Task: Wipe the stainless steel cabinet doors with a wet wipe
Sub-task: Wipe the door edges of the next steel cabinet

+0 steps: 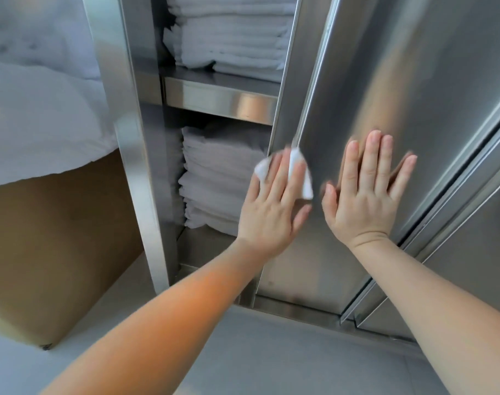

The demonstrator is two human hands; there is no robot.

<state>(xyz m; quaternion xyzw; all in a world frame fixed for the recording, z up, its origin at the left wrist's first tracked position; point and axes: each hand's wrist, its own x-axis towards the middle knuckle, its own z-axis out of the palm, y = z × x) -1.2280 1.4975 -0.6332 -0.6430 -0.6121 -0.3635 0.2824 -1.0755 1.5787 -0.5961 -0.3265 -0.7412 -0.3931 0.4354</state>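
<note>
A stainless steel sliding cabinet door point(400, 81) fills the middle and right of the view, slid partly aside. My left hand point(274, 206) presses a crumpled white wet wipe point(296, 163) flat against the door's left edge, fingers straight over it. My right hand point(365, 192) lies flat on the door face just to the right, fingers spread and straight, holding nothing. A second steel door point(471, 238) sits behind it at the right.
The opened left side shows a steel shelf point(220, 101) with stacks of folded white towels point(229, 32) above and below. A brown box point(57, 246) under white bedding point(38, 95) stands left of the cabinet frame point(134, 155). Grey floor lies below.
</note>
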